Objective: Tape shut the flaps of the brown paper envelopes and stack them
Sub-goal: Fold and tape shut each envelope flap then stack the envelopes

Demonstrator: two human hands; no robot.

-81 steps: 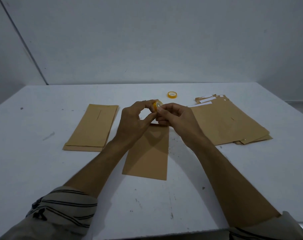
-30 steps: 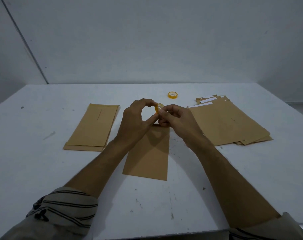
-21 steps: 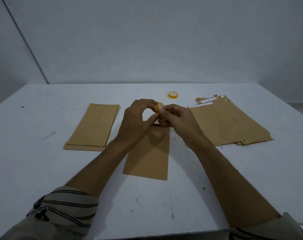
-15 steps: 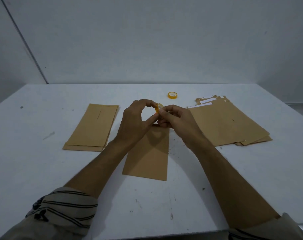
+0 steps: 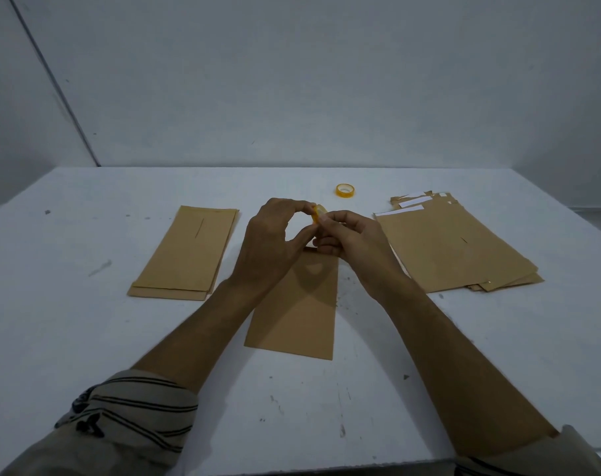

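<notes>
A small yellow tape roll (image 5: pixel 318 213) is held in the air between both hands. My left hand (image 5: pixel 271 242) pinches it between thumb and forefinger. My right hand (image 5: pixel 352 237) has its curled fingertips on the roll's right side. Below them one brown envelope (image 5: pixel 299 314) lies flat on the white table (image 5: pixel 68 338), its far end hidden by my hands. A neat pile of brown envelopes (image 5: pixel 189 252) lies to the left. A looser pile of brown envelopes (image 5: pixel 453 249) with white strips at the far end lies to the right.
A second yellow tape roll (image 5: pixel 345 191) lies on the table beyond my hands. A grey wall rises behind the table's far edge. The table's near edge runs just under my sleeves.
Almost nothing differs. Both hands stay at the tape roll above the middle envelope, with only slight finger shifts on the roll.
</notes>
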